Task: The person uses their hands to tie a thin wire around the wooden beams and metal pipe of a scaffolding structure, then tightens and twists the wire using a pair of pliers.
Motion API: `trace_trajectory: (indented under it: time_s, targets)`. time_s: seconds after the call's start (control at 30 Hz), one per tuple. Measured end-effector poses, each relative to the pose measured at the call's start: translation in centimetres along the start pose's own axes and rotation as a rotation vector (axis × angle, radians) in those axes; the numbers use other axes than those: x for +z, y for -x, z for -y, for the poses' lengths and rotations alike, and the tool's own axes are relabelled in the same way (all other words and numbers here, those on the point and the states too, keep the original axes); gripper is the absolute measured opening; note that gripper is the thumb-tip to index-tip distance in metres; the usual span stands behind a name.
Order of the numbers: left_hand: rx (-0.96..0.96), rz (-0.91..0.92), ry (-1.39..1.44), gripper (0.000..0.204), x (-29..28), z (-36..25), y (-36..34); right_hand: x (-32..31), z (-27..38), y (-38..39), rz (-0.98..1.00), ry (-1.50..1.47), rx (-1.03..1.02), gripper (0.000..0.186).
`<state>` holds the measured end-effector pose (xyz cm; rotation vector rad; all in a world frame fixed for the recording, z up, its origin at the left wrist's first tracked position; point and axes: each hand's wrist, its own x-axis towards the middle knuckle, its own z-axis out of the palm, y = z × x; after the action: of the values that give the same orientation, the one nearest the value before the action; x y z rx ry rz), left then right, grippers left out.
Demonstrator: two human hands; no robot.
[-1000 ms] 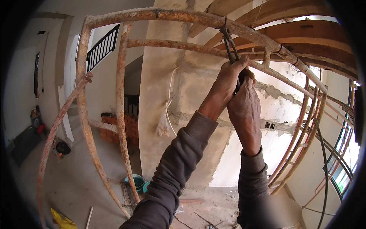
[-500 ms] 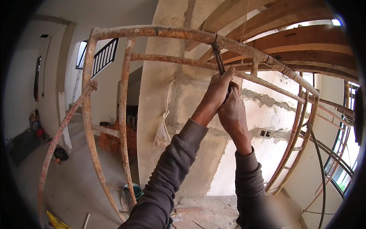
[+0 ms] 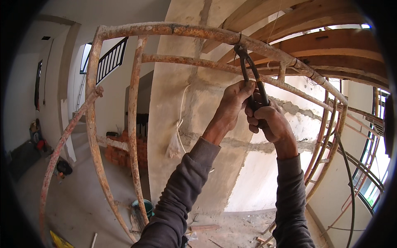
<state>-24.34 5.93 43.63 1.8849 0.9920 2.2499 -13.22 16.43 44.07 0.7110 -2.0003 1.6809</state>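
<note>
Both of my hands grip a pair of dark pincers (image 3: 252, 66), raised overhead against a rusty scaffold frame. My left hand (image 3: 231, 103) is closed on one handle, thumb pointing up along it. Wrapped round the other handle, lower down, is my right hand (image 3: 273, 118). The handles stand apart. The pincers' head touches or nearly touches the underside of the frame's top pipe (image 3: 198, 32), beside a dark wire tie (image 3: 238, 39) round the pipe. Whether the jaws bite the wire is too small to tell. A thinner rusty crossbar (image 3: 186, 61) runs behind the handles.
Curved wooden beams (image 3: 322, 43) fill the upper right. A patchy plastered wall (image 3: 215, 165) stands ahead, with a hanging white cable (image 3: 180, 107). To the left are rusty upright pipes (image 3: 133, 124), stacked bricks (image 3: 124, 151) and a green bucket (image 3: 148, 206). More scaffolding (image 3: 331, 153) stands right.
The pincers' handles have spread from close together to apart. My right hand has moved right and down, away from my left, which has shifted slightly left and down.
</note>
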Motion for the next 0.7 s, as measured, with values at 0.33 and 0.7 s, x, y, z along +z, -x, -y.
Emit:
trace_trajectory:
  time_s: [0.33, 0.7]
  targets:
    - [0.021, 0.182, 0.283, 0.059, -1.7, -0.9, 0.0, -0.3, -4.4, -2.3, 0.495, -0.762, -0.024, 0.047]
    - [-0.053, 0.312, 0.099, 0.054, -4.4, -1.8, -0.9, 0.8, -7.7, -4.1, 0.705, -1.091, -0.111, 0.046]
